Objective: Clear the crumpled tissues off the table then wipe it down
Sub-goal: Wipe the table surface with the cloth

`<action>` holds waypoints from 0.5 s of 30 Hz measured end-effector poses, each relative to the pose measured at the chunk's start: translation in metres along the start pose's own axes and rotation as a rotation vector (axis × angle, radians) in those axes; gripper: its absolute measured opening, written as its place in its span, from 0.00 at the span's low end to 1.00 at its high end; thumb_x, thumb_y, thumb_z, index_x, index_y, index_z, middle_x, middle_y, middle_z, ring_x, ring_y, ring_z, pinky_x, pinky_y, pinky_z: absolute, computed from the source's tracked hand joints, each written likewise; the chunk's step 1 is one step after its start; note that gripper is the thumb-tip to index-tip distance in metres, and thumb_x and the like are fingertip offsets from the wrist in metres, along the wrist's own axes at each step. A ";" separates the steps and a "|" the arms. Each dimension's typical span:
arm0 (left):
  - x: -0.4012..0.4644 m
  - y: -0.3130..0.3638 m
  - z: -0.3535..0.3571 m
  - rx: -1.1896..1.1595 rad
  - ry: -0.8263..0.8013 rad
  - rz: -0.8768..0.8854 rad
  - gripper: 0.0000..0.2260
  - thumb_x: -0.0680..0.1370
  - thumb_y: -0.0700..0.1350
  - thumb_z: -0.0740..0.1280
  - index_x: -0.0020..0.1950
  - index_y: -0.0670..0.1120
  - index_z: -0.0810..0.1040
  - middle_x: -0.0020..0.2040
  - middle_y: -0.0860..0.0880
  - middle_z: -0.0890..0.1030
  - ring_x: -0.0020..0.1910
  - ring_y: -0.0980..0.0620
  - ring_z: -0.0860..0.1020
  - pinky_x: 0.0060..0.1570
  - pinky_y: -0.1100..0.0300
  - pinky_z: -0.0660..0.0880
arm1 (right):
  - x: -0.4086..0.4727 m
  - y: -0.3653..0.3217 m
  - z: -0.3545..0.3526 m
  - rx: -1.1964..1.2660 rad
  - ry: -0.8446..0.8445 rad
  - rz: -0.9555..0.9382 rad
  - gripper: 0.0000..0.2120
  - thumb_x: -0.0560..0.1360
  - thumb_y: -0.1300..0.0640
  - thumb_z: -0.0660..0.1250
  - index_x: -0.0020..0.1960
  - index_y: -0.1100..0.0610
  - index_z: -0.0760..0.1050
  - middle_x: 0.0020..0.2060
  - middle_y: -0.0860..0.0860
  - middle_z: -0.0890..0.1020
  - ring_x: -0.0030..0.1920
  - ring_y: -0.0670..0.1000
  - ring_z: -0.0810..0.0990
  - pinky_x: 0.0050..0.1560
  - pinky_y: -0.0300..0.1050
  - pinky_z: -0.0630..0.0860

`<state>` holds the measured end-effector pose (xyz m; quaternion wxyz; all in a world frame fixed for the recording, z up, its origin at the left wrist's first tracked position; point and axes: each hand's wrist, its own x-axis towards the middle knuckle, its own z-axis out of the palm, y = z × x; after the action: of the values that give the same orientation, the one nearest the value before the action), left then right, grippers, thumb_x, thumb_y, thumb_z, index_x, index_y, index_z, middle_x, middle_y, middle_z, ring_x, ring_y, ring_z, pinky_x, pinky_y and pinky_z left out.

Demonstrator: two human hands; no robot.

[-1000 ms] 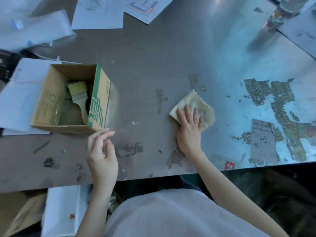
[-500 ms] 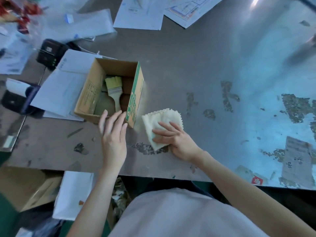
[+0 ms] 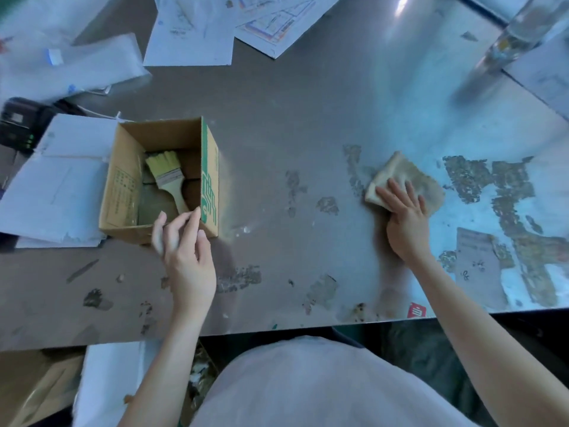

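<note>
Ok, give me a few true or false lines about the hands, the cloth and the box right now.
1. The right hand presses a cloth flat on the table. True.
2. The left hand holds the brush. False: the brush lies in the box; the left hand is at the box's near corner, holding nothing.
3. The box is closed. False: it is open on top.
4. Papers lie at the table's far side. True.
5. The cloth is inside the box. False: it is on the table, well to the right.
</note>
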<state>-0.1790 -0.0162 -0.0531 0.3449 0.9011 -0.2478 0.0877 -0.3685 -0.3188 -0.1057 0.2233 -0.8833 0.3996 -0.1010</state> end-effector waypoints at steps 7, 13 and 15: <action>-0.006 0.020 0.005 0.005 -0.033 -0.048 0.18 0.77 0.26 0.61 0.66 0.35 0.75 0.60 0.37 0.77 0.70 0.33 0.64 0.65 0.44 0.68 | 0.043 -0.010 0.000 0.002 0.046 0.136 0.35 0.66 0.72 0.55 0.70 0.52 0.69 0.75 0.51 0.63 0.77 0.57 0.52 0.75 0.57 0.45; -0.012 0.024 0.001 0.016 -0.073 -0.051 0.19 0.77 0.27 0.62 0.67 0.36 0.75 0.61 0.38 0.77 0.69 0.34 0.65 0.64 0.45 0.70 | 0.081 -0.068 0.025 0.113 -0.106 -0.026 0.34 0.64 0.71 0.56 0.68 0.52 0.72 0.73 0.51 0.66 0.76 0.55 0.55 0.75 0.52 0.46; -0.014 0.026 0.001 0.014 -0.083 -0.060 0.19 0.77 0.28 0.62 0.67 0.36 0.75 0.63 0.38 0.76 0.70 0.36 0.64 0.65 0.45 0.70 | 0.072 -0.086 0.035 0.113 -0.153 -0.112 0.33 0.65 0.71 0.57 0.67 0.52 0.73 0.72 0.50 0.67 0.76 0.54 0.56 0.74 0.51 0.47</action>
<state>-0.2040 -0.0278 -0.0432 0.3303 0.9134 -0.2342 0.0415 -0.2519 -0.3120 -0.0961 0.2967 -0.8954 0.3250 -0.0682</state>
